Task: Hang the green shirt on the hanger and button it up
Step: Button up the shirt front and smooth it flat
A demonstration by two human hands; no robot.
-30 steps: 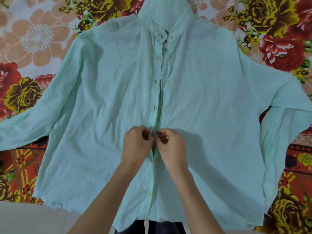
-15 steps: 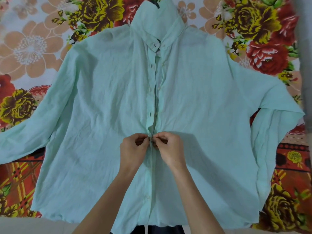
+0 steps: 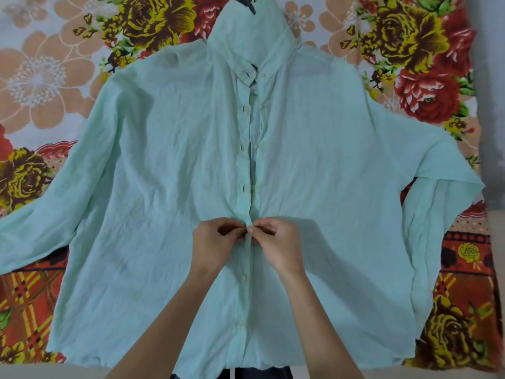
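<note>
The pale green shirt [image 3: 153, 203] lies face up and spread flat on a flowered bedsheet, collar at the top, sleeves out to both sides. A dark bit of the hanger [image 3: 252, 8] shows inside the collar; the rest is hidden under the cloth. My left hand [image 3: 216, 244] and my right hand [image 3: 278, 244] meet at the front placket, a little below the middle. Both pinch the placket edges there with thumb and fingers. Below my hands the placket is closed on two buttons. Above them it gapes slightly, with several buttons visible.
The flowered bedsheet [image 3: 49, 77] covers the whole surface around the shirt. A pale bed edge [image 3: 41, 372] runs along the bottom left. A grey wall or post [image 3: 492, 105] stands at the right edge. The right sleeve [image 3: 448, 242] is folded down on itself.
The view has tilted down slightly, so the shirt and my hands sit lower in frame. My fingertips have drawn closer together at the same spot on the placket.
</note>
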